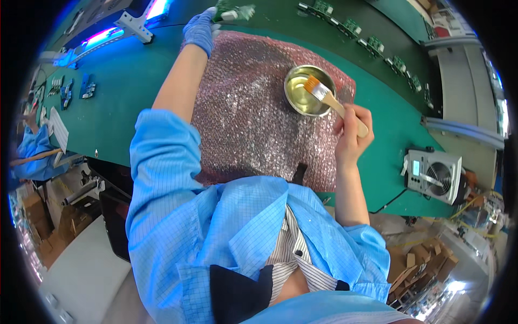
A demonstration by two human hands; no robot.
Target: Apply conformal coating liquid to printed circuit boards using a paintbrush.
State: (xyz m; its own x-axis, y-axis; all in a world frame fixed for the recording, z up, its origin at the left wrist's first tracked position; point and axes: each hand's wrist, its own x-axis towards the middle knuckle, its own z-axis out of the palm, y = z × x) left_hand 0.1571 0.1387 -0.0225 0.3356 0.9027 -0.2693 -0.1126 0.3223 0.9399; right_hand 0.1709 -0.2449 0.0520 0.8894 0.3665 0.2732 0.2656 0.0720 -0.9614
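My left hand (199,31), in a blue glove, reaches to the far side of the table and grips a green circuit board (237,13) by its edge. My bare right hand (354,129) is closed around the wooden handle of a flat brush (330,99). The brush's orange bristles point into a round metal bowl (291,102) holding a clear yellowish liquid; whether they touch the liquid I cannot tell. Under the bowl lies a pinkish bubble-wrap sheet (243,119), spread over the green table mat (118,113).
Several green circuit boards (372,46) stand in a row on the dark far strip. Blue boards (86,86) lie at the left, near a purple-lit lamp (102,36) on a metal frame. A fan unit (433,175) stands at the right edge. Cardboard boxes (426,262) are on the floor.
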